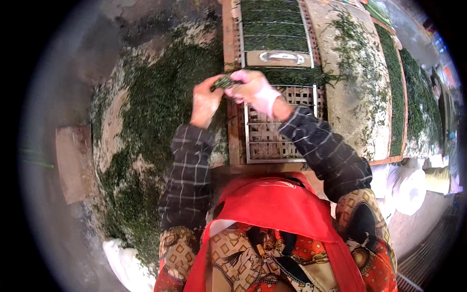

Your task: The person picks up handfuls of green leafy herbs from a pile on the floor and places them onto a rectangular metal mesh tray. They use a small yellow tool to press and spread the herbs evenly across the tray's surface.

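My left hand (pixel 208 99), bare, and my right hand (pixel 256 91), in a pinkish glove, meet over the left edge of a wooden frame (pixel 234 126). Between their fingers is a small clump of dark green shredded leaves (pixel 223 82), touched by both. Below my right hand lies a metal rack with crossbars (pixel 277 160) on a perforated slatted tray (pixel 266 140). A wooden block with a metal handle (pixel 281 58) rests across the rack just beyond my hands. Green leaf material (pixel 275 25) fills the rack's far part, and a strip lies on the near side of the block.
A wide heap of green leaf material (pixel 164 95) spreads at left, with a flat board (pixel 74 164) beyond it. A pale board (pixel 354 80) with scattered leaves stands to the right, beside another leaf-filled frame (pixel 395 109). White bags (pixel 406 186) sit at lower right.
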Demonstrator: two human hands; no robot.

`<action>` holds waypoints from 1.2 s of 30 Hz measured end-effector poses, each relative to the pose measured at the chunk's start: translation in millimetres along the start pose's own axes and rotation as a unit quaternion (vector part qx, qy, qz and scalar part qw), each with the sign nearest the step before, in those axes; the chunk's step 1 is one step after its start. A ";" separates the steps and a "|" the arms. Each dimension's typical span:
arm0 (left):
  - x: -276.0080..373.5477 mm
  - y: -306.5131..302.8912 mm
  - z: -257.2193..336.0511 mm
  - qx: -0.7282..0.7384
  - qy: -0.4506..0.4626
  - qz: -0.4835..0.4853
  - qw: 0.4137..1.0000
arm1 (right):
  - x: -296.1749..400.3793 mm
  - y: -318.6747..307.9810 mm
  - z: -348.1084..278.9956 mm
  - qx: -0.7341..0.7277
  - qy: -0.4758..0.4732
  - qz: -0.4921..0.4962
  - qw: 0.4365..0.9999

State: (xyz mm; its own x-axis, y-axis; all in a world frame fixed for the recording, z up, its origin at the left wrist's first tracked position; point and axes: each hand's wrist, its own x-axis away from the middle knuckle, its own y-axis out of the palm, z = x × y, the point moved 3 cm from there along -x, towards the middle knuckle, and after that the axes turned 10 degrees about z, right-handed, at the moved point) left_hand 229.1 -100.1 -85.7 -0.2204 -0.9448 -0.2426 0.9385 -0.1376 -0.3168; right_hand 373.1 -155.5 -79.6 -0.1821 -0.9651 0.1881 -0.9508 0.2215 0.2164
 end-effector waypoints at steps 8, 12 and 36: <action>-27.1 120.9 -28.8 -0.088 0.192 -0.019 0.977 | -14.0 -114.4 -14.6 0.598 -0.236 0.098 0.759; -8.1 125.6 -17.3 -0.255 0.243 0.014 0.936 | -19.9 -131.6 17.2 0.573 -0.309 0.110 0.751; -27.8 96.1 -47.8 -0.302 0.211 -0.079 0.926 | -10.8 -90.5 45.0 0.655 -0.363 0.094 0.656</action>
State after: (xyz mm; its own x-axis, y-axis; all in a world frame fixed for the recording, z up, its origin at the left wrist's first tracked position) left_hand 312.7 -72.8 -153.2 -0.5456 -0.7098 -0.4455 0.5935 0.0480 -0.8034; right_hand 449.8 -171.3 -144.3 0.0539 -0.8557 -0.5147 -0.2063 0.4948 -0.8442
